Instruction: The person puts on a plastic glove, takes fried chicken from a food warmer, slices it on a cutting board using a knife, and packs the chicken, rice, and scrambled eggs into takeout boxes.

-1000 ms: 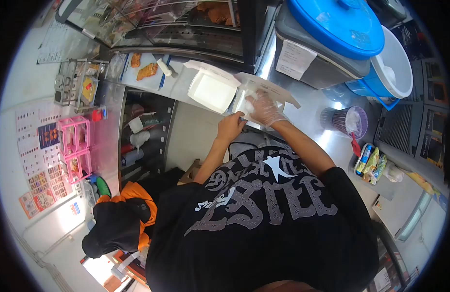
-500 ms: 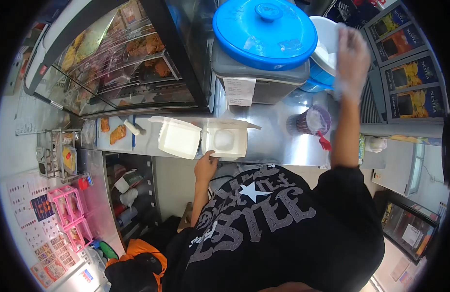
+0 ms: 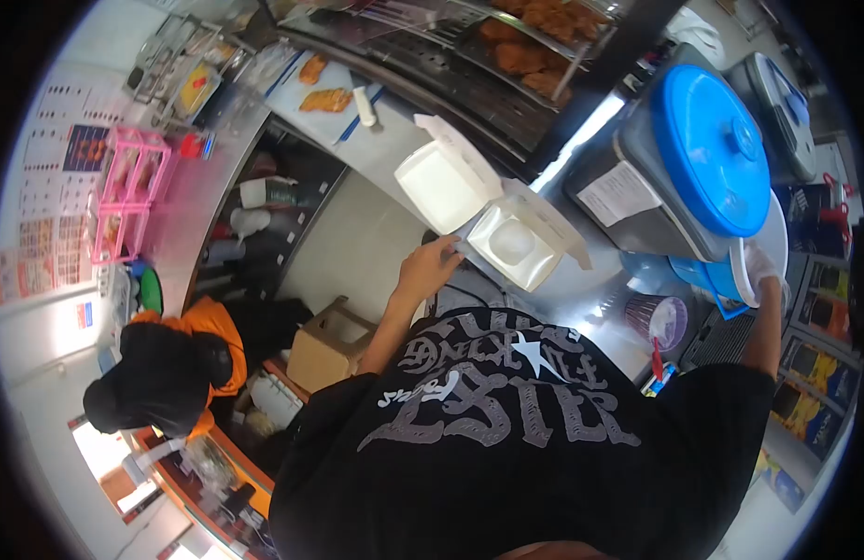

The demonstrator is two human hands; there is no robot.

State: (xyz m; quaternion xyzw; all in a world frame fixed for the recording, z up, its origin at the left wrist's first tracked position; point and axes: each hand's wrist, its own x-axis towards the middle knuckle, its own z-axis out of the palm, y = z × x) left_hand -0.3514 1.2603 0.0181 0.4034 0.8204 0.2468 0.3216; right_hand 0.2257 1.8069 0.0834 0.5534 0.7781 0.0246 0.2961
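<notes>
Just beyond the left hand (image 3: 430, 268) lies the open food box (image 3: 545, 270); the gloved right hand (image 3: 760, 265) meets the white tub (image 3: 780, 222). I cannot tell how wide either grip is.

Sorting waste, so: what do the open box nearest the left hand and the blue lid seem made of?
Open box: probably paperboard, smooth and pale, given its thin folded edges. Blue lid: likely plastic, slightly glossy, given its soft highlights.
</notes>
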